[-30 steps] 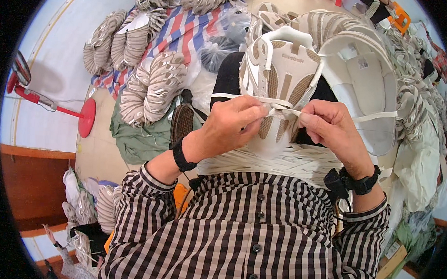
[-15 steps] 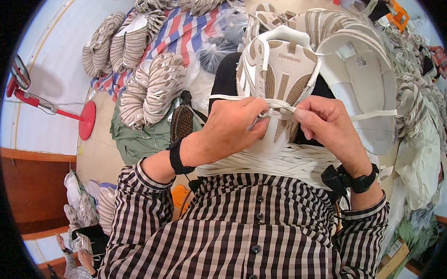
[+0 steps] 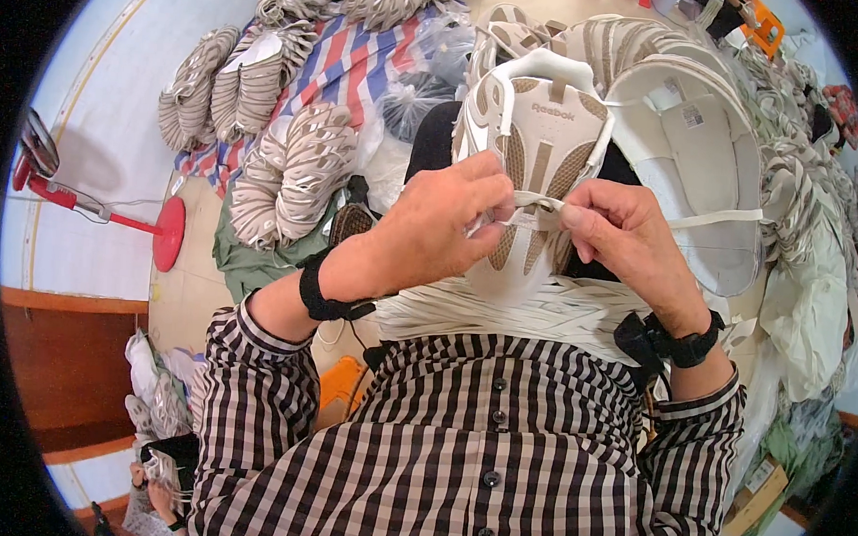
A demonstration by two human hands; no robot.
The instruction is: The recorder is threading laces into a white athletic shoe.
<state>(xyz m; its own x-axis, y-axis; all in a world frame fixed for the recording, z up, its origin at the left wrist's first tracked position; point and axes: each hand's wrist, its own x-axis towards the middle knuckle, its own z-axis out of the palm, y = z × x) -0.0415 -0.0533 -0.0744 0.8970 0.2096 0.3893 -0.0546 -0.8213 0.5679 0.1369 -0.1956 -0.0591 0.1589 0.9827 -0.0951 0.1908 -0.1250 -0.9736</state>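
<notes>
A white and beige shoe upper [image 3: 555, 131] with brown mesh panels lies on my lap, toe toward me. Across its lower tongue runs a flat white shoelace [image 3: 537, 198]. My left hand [image 3: 435, 216] is closed at the lace's left part, its fingertips partly hidden by the hand. On the other side, my right hand [image 3: 629, 232] pinches the lace between thumb and forefinger. A bundle of white shoelaces [image 3: 475, 310] lies across my lap just below the toe.
More shoe uppers [image 3: 711, 174] are stacked to the right. Tied bundles of uppers [image 3: 309, 174] lie at left, some on a striped sheet [image 3: 328, 61]. A stand with a red base [image 3: 171, 233] is near the wall. Another person's hand [image 3: 161, 495] shows at lower left.
My left hand has turned and its wrist has shifted left. The lace stretch that stuck out left of that hand no longer shows. My right hand has barely moved.
</notes>
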